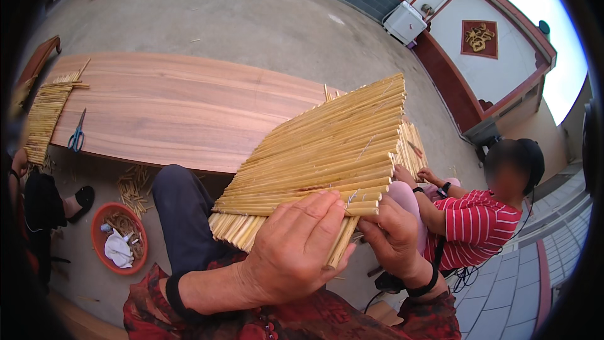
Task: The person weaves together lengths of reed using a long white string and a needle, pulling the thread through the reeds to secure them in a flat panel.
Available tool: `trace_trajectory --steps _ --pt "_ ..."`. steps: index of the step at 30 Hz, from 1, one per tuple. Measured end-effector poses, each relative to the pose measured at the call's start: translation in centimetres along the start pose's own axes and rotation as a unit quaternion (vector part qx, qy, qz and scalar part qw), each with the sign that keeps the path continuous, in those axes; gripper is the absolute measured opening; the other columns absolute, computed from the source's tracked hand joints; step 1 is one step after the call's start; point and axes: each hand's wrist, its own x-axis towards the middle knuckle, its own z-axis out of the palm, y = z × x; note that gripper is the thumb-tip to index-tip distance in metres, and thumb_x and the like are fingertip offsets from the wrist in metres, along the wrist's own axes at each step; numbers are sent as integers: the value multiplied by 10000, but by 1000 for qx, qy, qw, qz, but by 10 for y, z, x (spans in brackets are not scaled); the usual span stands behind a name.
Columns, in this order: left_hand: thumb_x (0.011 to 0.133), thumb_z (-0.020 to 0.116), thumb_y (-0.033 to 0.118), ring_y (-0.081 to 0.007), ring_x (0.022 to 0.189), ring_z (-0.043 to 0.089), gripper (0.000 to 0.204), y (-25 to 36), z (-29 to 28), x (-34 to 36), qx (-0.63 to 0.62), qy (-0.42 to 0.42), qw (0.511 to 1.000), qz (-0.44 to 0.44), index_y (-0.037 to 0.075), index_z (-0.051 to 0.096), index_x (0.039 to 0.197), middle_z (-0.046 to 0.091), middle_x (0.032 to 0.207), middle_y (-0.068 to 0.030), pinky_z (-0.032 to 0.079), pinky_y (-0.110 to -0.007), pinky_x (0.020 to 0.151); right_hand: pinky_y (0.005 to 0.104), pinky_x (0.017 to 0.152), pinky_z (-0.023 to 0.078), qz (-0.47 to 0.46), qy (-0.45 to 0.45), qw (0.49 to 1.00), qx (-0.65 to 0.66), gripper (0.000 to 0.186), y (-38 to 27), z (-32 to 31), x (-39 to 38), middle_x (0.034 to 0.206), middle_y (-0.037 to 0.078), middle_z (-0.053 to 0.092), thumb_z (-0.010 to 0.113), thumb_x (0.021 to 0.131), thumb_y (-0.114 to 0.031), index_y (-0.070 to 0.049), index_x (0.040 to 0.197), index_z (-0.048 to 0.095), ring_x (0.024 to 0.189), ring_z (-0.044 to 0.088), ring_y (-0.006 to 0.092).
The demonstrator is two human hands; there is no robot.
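Note:
A mat of yellow reed sticks (321, 145), bound side by side with thin pale thread, slants up in front of me, its far part over the table. My left hand (292, 239) is closed on the mat's near edge, fingers pressed together over the last sticks by a bit of thread. At the near right corner my right hand (395, 236) grips the mat from the side, its fingers partly hidden behind the stick ends. A few loose-looking stick ends (343, 242) point toward me between the two hands.
A wooden table (182, 101) bears blue-handled scissors (77, 132) and another reed mat (47, 113) at the left. An orange basin (100, 258) with scraps and cut sticks (133, 189) are on the floor. A co-worker in a striped shirt (472, 226) sits close at the right.

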Motion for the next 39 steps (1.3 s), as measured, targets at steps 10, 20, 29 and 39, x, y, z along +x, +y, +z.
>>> trace_trajectory --steps 10,20,29,39 --pt "638 749 123 -371 971 592 593 8 7 -1 -5 -30 1000 4 -94 498 1129 573 1091 -241 484 -408 817 294 497 446 59 -11 997 45 184 2 -3 -22 721 100 579 612 802 33 -9 982 600 553 580 204" --pt "661 726 101 -384 971 595 558 7 1 -2 7 -33 999 3 -105 496 1125 571 1085 -262 492 -410 818 278 493 453 -3 2 999 38 186 8 1 -18 730 95 587 616 811 26 -6 990 581 558 593 178" --pt "663 715 58 -401 993 586 543 7 2 -3 2 -32 999 11 -115 491 1127 560 1089 -277 486 -420 864 232 502 471 87 4 988 130 136 1 1 -24 752 60 603 578 868 -6 2 1003 560 579 592 92" --pt "649 727 70 -394 993 589 559 6 2 -3 -18 -30 999 3 -106 494 1125 563 1097 -268 491 -417 854 200 476 450 167 -5 945 281 89 7 5 -28 729 36 592 556 889 -16 1 974 572 566 560 60"
